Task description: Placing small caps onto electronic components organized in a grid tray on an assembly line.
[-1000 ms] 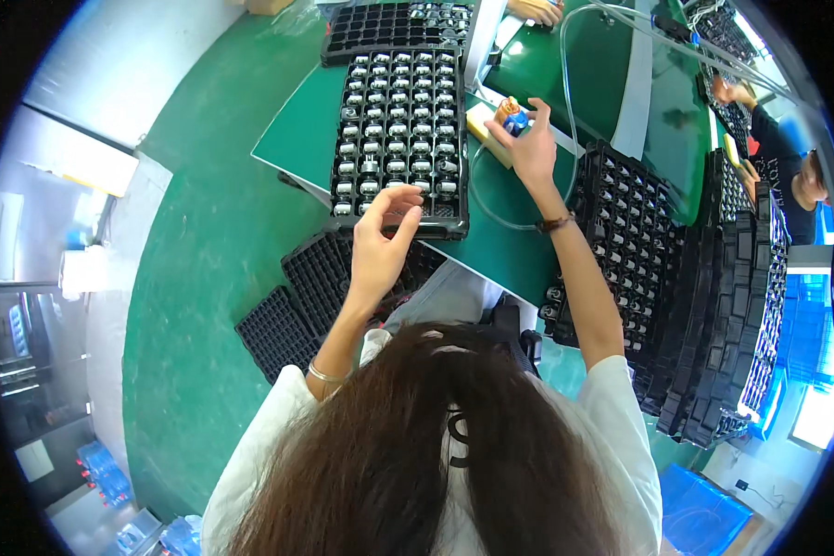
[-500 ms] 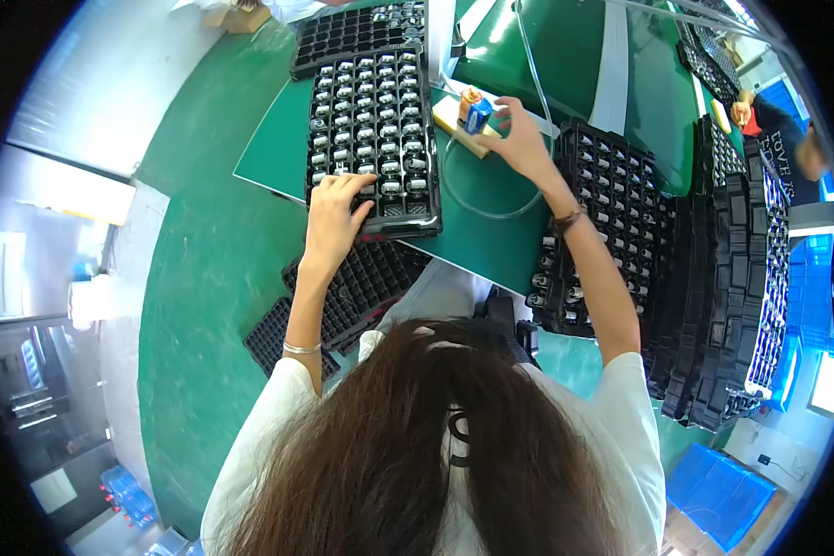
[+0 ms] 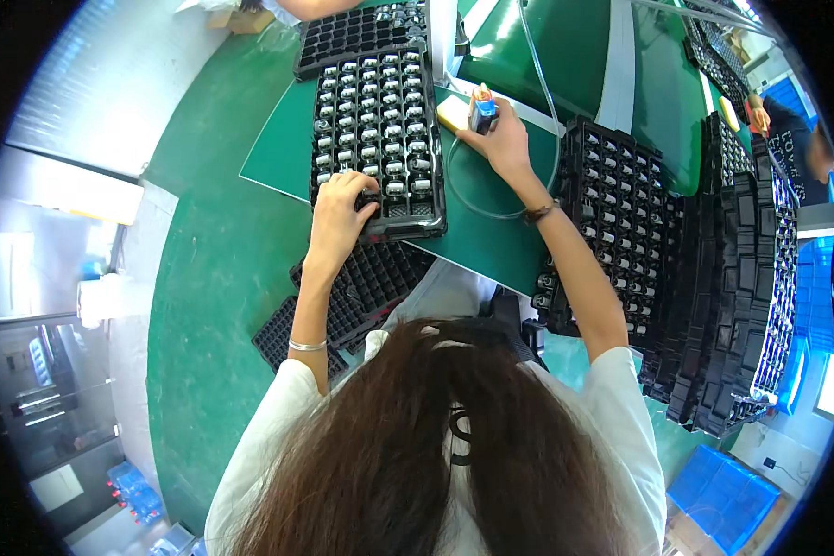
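A black compartment tray of small silver-and-black cylindrical parts lies on the green bench in front of me. At its near left corner, my left hand has its fingers curled together over a compartment. A dark part shows between thumb and fingertips, mostly hidden. Right of the tray, my right hand is wrapped around a small blue-and-orange device, its top sticking up above the fingers. Beside it is a yellow block, partly covered by the hand. A clear hose loops on the bench below that hand.
Another filled black tray stands to the right, with stacked trays beyond it. A black tray lies at the far side, near another person's arm. Dark trays sit below the bench edge. Another person's hand is far right.
My right hand has closed around the blue-and-orange device, where its fingers were apart beside it before. My left fingers have curled in more at the tray. Another person's arm now shows at the top.
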Available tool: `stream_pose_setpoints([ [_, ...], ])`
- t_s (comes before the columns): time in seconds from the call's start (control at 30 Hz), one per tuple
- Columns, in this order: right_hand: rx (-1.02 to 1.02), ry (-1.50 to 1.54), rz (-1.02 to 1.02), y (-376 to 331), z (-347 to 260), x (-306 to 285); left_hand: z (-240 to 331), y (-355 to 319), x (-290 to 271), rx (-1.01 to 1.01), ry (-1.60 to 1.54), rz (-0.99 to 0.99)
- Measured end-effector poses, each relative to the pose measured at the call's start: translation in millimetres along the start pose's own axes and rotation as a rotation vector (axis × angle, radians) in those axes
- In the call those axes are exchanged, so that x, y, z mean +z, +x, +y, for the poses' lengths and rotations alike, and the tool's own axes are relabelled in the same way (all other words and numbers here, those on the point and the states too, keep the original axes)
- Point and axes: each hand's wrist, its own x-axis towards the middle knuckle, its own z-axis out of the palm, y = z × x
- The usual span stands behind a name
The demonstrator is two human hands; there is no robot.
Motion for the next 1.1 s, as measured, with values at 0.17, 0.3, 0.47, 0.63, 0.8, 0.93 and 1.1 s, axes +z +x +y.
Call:
stream_pose_setpoints([
  [0.17,0.094,-0.119,-0.191,-6.7,3.2,-21.5,-2.3,-1.3,0.7,-0.029,-0.063,0.016],
  [0.3,0.012,-0.030,-0.083,-1.8,-0.7,-7.0,-2.5,0.2,-1.5,-0.029,-0.076,0.006],
  [0.47,-0.100,-0.048,0.040,1.8,9.3,7.4,-9.3,-1.5,-2.5,-0.024,-0.109,0.008],
  [0.63,-0.120,-0.070,0.064,-5.2,-0.9,-2.5,-5.7,-2.2,-6.8,-0.078,-0.122,0.080],
  [0.8,-0.170,-0.100,0.097,1.4,6.6,12.7,-2.1,-2.6,-7.2,-0.080,-0.072,0.029],
  [0.93,-0.079,-0.087,0.030,3.4,4.2,14.1,-6.3,-4.0,-4.7,-0.042,-0.043,0.042],
  [1.1,0.007,-0.052,0.023,0.5,3.2,5.4,-10.6,-4.2,-4.9,-0.119,-0.116,0.023],
])
